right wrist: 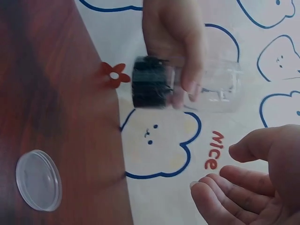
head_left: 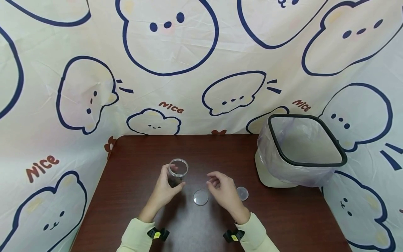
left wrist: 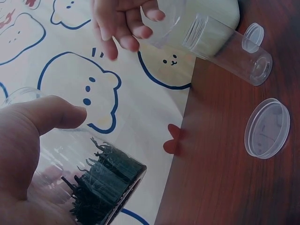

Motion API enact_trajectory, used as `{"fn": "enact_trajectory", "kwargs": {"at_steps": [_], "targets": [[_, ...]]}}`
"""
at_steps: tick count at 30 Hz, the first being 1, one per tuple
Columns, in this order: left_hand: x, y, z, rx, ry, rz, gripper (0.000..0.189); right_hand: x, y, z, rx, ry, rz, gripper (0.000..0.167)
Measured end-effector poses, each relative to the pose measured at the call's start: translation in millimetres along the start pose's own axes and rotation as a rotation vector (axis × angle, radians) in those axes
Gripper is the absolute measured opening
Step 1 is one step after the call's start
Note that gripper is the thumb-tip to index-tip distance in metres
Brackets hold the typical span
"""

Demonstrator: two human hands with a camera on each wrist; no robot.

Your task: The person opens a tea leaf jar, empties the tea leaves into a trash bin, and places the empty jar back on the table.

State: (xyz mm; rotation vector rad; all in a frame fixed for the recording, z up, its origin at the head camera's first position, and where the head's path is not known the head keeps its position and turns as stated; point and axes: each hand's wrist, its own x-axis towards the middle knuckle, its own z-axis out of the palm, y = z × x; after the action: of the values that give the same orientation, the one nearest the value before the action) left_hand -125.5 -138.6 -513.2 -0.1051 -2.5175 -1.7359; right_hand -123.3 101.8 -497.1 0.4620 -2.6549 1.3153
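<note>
My left hand (head_left: 164,189) grips a clear, lidless jar (head_left: 178,167) above the table. Dark green, dried, stick-like strands (left wrist: 108,180) lie packed at the jar's bottom, seen in the left wrist view. Right of the jar hangs my right hand (head_left: 225,191), its fingers loosely bent and holding nothing. A clear round lid (head_left: 200,197) lies on the table between the hands. In the left wrist view a second clear jar (left wrist: 229,51) stands on the table beyond that lid; my right hand seems to hide it in the head view. A smaller clear lid (head_left: 242,193) lies beside my right wrist.
A bin (head_left: 274,175) with a black rim and a translucent liner stands at the table's back right. The brown table (head_left: 132,210) meets a white cloth (head_left: 189,87) printed with cartoon bears along its back and sides.
</note>
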Motion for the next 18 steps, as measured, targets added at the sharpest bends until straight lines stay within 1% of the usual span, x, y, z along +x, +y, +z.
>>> {"fn": "enact_trajectory", "kwargs": {"at_steps": [3,9,15,18], "targets": [[0.4,0.0,0.6,0.005,0.001,0.003,0.069,0.7,-0.5,-9.2,0.028,0.027,-0.002,0.022],[0.1,1.2,0.5,0.009,0.005,0.021,0.068,2.7,0.5,-25.4,0.076,0.054,0.007,0.022],[0.0,2.0,-0.3,0.002,0.001,0.012,0.068,4.0,2.3,-40.8,0.083,0.08,0.014,0.019],[-0.7,2.7,-0.5,0.011,0.002,0.023,0.067,4.2,3.7,-47.3,0.084,0.098,0.021,0.019]]}}
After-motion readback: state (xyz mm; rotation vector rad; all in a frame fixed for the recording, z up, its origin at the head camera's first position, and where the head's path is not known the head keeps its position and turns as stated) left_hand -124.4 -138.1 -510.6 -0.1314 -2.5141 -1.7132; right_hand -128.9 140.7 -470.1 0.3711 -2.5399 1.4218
